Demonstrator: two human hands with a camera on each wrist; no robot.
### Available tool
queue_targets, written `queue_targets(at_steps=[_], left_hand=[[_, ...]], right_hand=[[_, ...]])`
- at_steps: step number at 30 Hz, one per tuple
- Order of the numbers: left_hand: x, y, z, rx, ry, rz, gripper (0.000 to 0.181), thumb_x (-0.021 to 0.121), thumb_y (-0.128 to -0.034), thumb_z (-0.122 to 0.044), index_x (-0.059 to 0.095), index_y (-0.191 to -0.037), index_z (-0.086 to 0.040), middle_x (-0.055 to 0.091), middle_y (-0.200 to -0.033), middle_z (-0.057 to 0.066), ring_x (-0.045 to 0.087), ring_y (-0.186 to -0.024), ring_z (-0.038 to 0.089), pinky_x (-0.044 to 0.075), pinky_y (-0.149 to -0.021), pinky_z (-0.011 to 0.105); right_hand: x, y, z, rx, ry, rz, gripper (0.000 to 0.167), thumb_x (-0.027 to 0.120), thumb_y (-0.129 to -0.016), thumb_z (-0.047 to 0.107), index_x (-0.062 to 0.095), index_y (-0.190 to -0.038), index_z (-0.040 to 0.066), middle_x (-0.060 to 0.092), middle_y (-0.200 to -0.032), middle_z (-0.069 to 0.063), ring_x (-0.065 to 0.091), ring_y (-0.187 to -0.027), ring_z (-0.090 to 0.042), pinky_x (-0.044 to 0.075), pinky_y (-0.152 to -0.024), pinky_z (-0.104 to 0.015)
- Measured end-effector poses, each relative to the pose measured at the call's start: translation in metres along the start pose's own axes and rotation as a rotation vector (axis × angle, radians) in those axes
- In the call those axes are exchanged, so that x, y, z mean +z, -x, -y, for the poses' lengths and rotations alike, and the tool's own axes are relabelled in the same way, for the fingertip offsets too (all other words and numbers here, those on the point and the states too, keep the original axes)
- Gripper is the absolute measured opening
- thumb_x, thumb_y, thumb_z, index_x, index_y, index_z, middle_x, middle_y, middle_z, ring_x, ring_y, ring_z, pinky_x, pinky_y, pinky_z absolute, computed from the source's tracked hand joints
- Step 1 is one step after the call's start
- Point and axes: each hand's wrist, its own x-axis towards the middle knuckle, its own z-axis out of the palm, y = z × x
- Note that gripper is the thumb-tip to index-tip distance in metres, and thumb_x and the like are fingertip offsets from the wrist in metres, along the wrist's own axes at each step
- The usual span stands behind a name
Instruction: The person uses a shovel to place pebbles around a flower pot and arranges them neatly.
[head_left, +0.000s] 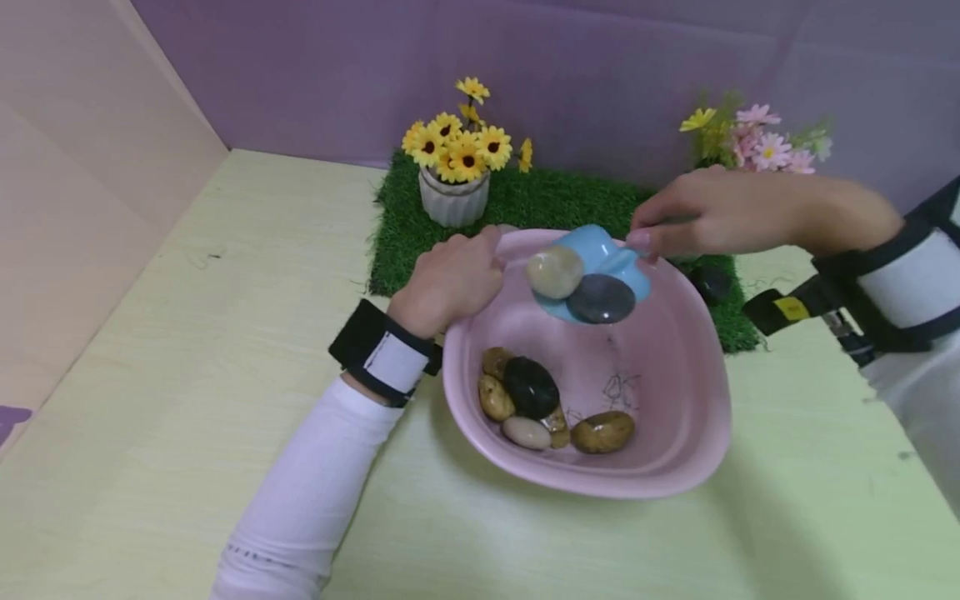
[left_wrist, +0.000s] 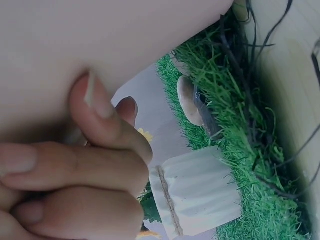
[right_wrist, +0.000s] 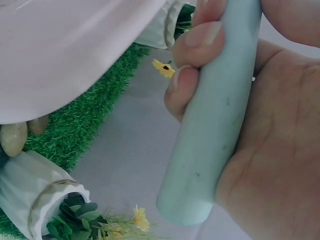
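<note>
A pink basin (head_left: 697,392) stands tilted toward the camera on the table. My left hand (head_left: 453,279) grips its upper left rim; in the left wrist view the curled fingers (left_wrist: 100,170) lie against its outer wall. My right hand (head_left: 712,208) holds a light blue toy shovel (head_left: 588,243) over the basin's far side, its fingers wrapped round the thick handle (right_wrist: 215,130). On the blade lie a cream stone (head_left: 555,272) and a dark grey stone (head_left: 602,299). Inside the basin, a black stone (head_left: 531,387), a whitish stone (head_left: 527,432) and several brown stones (head_left: 603,432) sit at the near side.
Behind the basin lies a green turf mat (head_left: 397,217). A white pot (head_left: 453,200) of yellow flowers stands on it, with pink and yellow flowers (head_left: 765,146) at the right. A dark stone (head_left: 711,283) rests on the mat's right end. A purple cloth (head_left: 315,75) hangs behind.
</note>
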Motion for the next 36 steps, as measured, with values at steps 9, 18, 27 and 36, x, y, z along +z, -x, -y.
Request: queue_targets(at_steps=[9,18,27,36], left_hand=[[0.001,0.0,0.0,0.006,-0.004,-0.002,0.051,0.035,-0.1052,-0.029,0.03,-0.154,-0.016,0.062,-0.118,0.014,0.062,-0.081,0.023,0.051,-0.064,0.036],[0.001,0.0,0.0,-0.002,0.001,-0.005,0.05,0.037,-0.1053,-0.027,0.03,-0.154,-0.017,0.062,-0.115,0.013,0.062,-0.085,0.024,0.053,-0.069,0.038],[0.001,-0.001,-0.002,-0.01,-0.004,-0.002,0.049,0.035,-0.105,-0.03,0.032,-0.153,-0.018,0.06,-0.127,0.016,0.061,-0.104,0.031,0.052,-0.086,0.048],[-0.001,0.0,0.0,0.0,-0.037,-0.01,0.047,0.032,-0.1054,-0.031,0.038,-0.148,-0.012,0.062,-0.111,0.014,0.061,-0.086,0.025,0.053,-0.071,0.042]], right_hand=[[-0.012,-0.004,-0.005,0.043,-0.026,0.03,0.033,0.039,-0.106,0.038,0.068,-0.102,0.022,0.07,-0.105,0.003,0.064,-0.097,-0.014,0.051,-0.081,-0.039],[-0.023,-0.015,-0.008,0.059,-0.025,0.005,0.041,0.035,-0.107,0.038,0.063,-0.089,0.014,0.064,-0.095,-0.005,0.06,-0.088,-0.019,0.047,-0.077,-0.04],[-0.031,-0.027,-0.019,0.199,-0.06,0.086,0.065,0.033,-0.104,0.051,0.042,-0.147,0.003,0.054,-0.141,-0.022,0.054,-0.124,-0.041,0.042,-0.099,-0.066],[-0.031,-0.03,-0.024,0.246,-0.123,0.104,0.065,0.03,-0.104,0.052,0.04,-0.149,0.006,0.046,-0.147,-0.024,0.044,-0.132,-0.046,0.035,-0.102,-0.071]])
